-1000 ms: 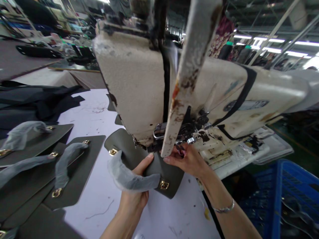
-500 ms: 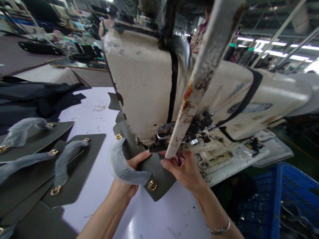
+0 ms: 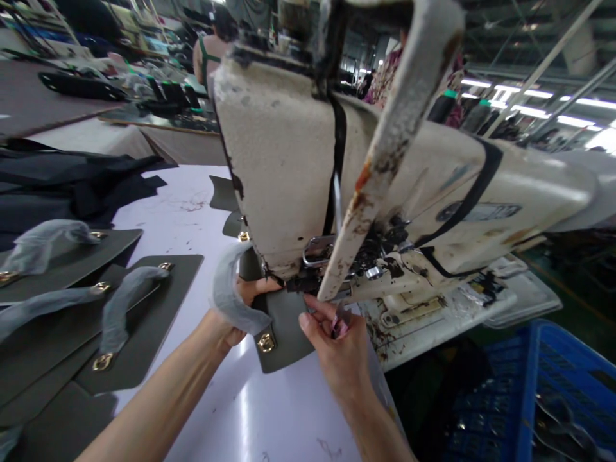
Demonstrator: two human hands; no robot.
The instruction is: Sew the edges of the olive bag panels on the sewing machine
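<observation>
We see the olive leather flap (image 3: 283, 333) pointing away under the sewing machine head (image 3: 289, 160), left hand (image 3: 238, 298) curled gripping it, right hand (image 3: 327, 346) fingers pinching a pink scrap (image 3: 339, 326), white table (image 3: 216, 398) below, factory hall (image 3: 529, 83) beyond.

Bright overhead tube lights (image 3: 529, 111), white glare streak on the worktop (image 3: 245, 410), soft shadow beneath the sewing machine (image 3: 308, 160), dim floor (image 3: 543, 269) at right, strong wide-angle bending toward the edges, background slightly soft

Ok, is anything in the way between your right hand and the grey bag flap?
Nothing visible is. The right hand sits right at the edge of the grey leather flap, with a small pink thing pinched in its fingers. The rusty cream bar of the sewing machine comes close above, but not between them.
</observation>
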